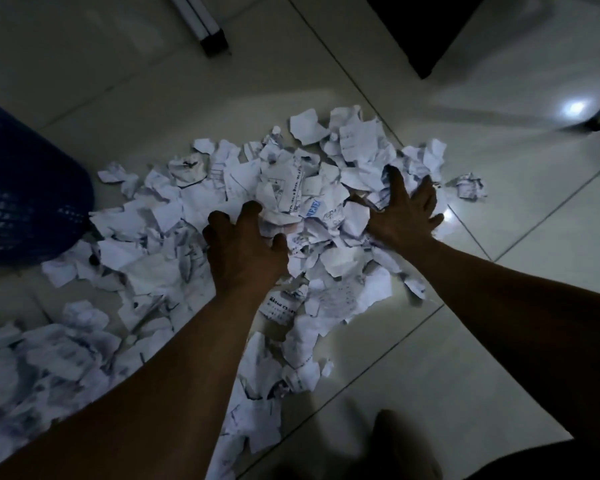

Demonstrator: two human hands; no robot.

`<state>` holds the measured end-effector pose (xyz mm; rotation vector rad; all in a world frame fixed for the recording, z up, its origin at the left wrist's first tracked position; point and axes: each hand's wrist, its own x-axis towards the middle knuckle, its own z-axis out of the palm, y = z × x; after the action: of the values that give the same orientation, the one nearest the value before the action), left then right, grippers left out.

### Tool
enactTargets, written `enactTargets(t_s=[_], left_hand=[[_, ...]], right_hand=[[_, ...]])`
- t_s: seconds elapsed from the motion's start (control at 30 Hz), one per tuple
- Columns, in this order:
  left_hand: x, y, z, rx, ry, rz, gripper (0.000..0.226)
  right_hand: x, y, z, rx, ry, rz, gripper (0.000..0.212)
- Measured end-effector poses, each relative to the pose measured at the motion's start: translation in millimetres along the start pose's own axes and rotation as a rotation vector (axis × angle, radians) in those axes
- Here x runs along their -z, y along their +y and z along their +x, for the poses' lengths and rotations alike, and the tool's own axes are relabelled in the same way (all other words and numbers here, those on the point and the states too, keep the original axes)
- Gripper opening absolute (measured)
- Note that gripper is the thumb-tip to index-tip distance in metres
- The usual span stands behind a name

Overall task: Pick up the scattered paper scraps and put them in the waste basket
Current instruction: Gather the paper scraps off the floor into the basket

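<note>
You've got crumpled, torn white paper scraps (284, 202), matt with printed ink, lying on glossy smooth pale floor tiles (499, 341) that throw back glare; the dark blue plastic mesh waste basket (25, 188) looks perforated and dull

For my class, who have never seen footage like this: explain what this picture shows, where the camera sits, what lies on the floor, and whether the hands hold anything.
There is no machine here. A person wears a camera on the head, looking down at their own bare arms. The left hand and right hand rest spread on a heap of torn paper scraps on a tiled floor. Neither hand has closed around anything yet. The dark blue mesh basket stands at the left edge, beside the heap. The light is dim.
</note>
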<state>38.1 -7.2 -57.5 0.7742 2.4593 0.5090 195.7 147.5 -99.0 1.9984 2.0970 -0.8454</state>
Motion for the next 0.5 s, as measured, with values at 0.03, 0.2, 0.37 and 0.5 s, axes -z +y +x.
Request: enactTargets(t_s=[0.03,0.2,0.37,0.5], left_hand=[[0.2,-1.1,1.3,0.016,-0.003,-0.004,0.059],[4.5,-4.3,11.7,0.091,-0.079,0.002,0.082],[8.8,-5.2,18.3,0.126,-0.203,-0.014,0.099],[9.8,-3.6,15.6,0.14,-0.222,-0.043,0.103]], right_hand=[[-5.4,-4.0,-2.9,0.041,0.018,-0.022,0.091],[-23.9,-13.2,-19.1,0.342,0.041,-0.137,0.082],[-12.2,-17.1,-20.8,0.407,0.213,-0.012,0.072],[6.0,-6.1,-6.2,0.22,0.383,0.029,0.069]])
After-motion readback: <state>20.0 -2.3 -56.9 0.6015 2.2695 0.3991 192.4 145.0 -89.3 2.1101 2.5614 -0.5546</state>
